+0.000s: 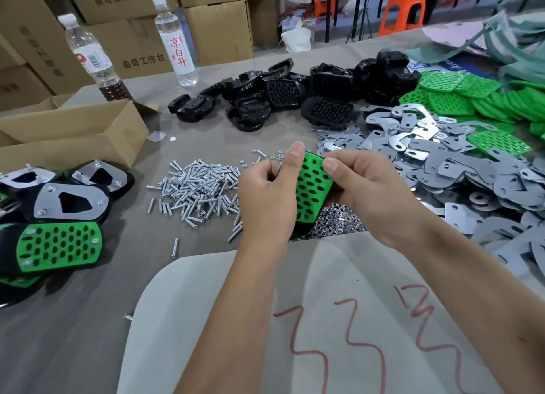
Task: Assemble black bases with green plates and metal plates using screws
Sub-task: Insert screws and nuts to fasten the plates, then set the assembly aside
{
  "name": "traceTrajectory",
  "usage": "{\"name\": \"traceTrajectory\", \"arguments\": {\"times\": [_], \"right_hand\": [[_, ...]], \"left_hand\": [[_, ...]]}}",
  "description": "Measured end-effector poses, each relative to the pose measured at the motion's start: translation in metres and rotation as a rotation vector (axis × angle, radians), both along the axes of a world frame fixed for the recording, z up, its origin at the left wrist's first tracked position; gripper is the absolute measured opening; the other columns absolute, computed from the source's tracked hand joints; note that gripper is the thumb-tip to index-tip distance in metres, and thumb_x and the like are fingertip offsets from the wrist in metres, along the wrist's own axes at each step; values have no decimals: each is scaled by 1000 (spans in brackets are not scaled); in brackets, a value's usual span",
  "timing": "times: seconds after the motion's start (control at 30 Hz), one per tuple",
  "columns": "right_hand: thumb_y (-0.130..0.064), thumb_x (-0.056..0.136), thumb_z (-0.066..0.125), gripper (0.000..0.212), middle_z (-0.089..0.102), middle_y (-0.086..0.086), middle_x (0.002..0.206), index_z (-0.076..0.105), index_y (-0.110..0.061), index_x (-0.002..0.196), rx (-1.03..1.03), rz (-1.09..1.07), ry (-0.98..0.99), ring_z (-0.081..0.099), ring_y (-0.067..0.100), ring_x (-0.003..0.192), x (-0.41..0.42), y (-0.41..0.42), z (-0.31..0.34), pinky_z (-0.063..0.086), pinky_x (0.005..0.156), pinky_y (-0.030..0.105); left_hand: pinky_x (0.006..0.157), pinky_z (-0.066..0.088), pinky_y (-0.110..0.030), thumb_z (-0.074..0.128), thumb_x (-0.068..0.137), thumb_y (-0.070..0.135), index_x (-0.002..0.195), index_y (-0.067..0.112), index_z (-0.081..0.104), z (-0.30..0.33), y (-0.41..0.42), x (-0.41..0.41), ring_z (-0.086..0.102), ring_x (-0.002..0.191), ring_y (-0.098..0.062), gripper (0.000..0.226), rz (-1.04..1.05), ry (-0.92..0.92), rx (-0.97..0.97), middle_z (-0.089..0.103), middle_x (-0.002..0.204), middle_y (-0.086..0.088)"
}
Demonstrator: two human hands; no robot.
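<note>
A green plate [311, 191] with oval holes, seated on a black base whose lower end shows beneath it, is held upright between both hands above the table. My left hand [267, 196] grips its left edge, thumb up along the top. My right hand [368, 187] holds the right side, thumb on the plate's face. Loose screws [197, 190] lie in a pile to the left of the hands, and a heap of nuts [339, 221] lies just under them. Black bases [295, 95] are piled at the back, metal plates [442, 163] at the right, green plates [472, 98] at the far right.
Finished assemblies [59, 216] lie at the left, some showing metal plates, one its green face. An open cardboard box [73, 131] and two bottles [177, 39] stand at the back left. A grey sheet with red marks [324, 320] covers the near edge.
</note>
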State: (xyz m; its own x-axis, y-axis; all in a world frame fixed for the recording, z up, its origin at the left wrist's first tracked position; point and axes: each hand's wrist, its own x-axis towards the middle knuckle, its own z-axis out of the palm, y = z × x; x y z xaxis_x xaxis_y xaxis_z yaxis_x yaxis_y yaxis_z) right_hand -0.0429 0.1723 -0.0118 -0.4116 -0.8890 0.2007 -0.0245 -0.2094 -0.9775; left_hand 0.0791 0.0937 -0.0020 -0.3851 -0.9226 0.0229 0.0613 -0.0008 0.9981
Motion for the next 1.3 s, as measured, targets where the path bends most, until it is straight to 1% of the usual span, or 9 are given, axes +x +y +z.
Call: {"name": "traceTrajectory", "arguments": {"times": [0.13, 0.3, 0.47, 0.6, 0.7, 0.83, 1.0, 1.17, 1.3], "right_hand": [[-12, 107, 45, 35, 65, 41, 113, 63, 17, 114, 3, 36, -89, 66, 52, 100, 1, 2, 2, 51, 93, 71], [-14, 106, 44, 37, 65, 41, 113, 64, 16, 115, 13, 21, -85, 61, 61, 106, 0, 4, 3, 51, 92, 72], [-10, 108, 50, 27, 73, 29, 100, 73, 3, 104, 32, -119, 44, 68, 50, 91, -2, 0, 2, 56, 79, 57], [-8, 106, 54, 23, 77, 19, 92, 76, -9, 97, 13, -266, 65, 71, 38, 80, -7, -1, 1, 59, 74, 49], [-10, 106, 56, 23, 78, 15, 91, 76, -13, 93, -2, -358, 39, 73, 42, 88, -8, -2, -1, 62, 77, 54], [-12, 106, 56, 22, 77, 21, 95, 76, -7, 96, -10, -367, -73, 72, 47, 92, -6, -4, 0, 62, 82, 59], [-13, 107, 53, 25, 68, 36, 110, 68, 4, 98, 64, -173, -218, 65, 39, 91, -11, 1, 3, 60, 68, 35], [-21, 108, 53, 31, 71, 29, 115, 72, 3, 110, 84, -139, -152, 62, 50, 116, -13, 2, 2, 52, 102, 64], [-17, 109, 50, 29, 73, 28, 109, 72, 1, 108, 56, -170, -74, 67, 47, 109, -11, 2, 4, 54, 99, 63]], "left_hand": [[66, 54, -74, 74, 79, 55, 94, -17, 54, 2, 2, 1, 67, 81, -55, 77, -39, 75, 48, 63, 95, -40], [60, 53, -75, 76, 80, 50, 86, -17, 47, 3, 2, 1, 60, 69, -35, 73, -30, 111, 73, 57, 81, -39], [65, 58, -48, 74, 83, 52, 74, -3, 47, -3, -1, 0, 60, 69, -23, 62, -44, 38, -8, 59, 74, -13], [83, 60, -60, 77, 77, 30, 102, -1, 68, -8, -14, 10, 72, 89, -34, 40, -225, 38, 142, 75, 99, -20], [73, 64, -45, 82, 77, 3, 119, 2, 69, -9, -18, 16, 76, 92, -39, 44, -269, 91, 223, 77, 105, -20], [61, 62, -33, 78, 71, 12, 114, -5, 71, -7, -15, 12, 75, 74, -29, 46, -234, 210, 283, 77, 104, -23], [51, 57, -27, 76, 83, 4, 98, 5, 77, -6, -21, 15, 74, 63, -23, 15, -181, 182, 281, 78, 90, -17], [48, 58, -31, 74, 84, -3, 90, 8, 77, -6, -20, 15, 76, 68, -29, 13, -215, 132, 210, 77, 84, -15], [52, 59, -34, 73, 86, -1, 87, 13, 79, -4, -16, 13, 76, 72, -28, 15, -236, 169, 204, 76, 85, -11]]}}
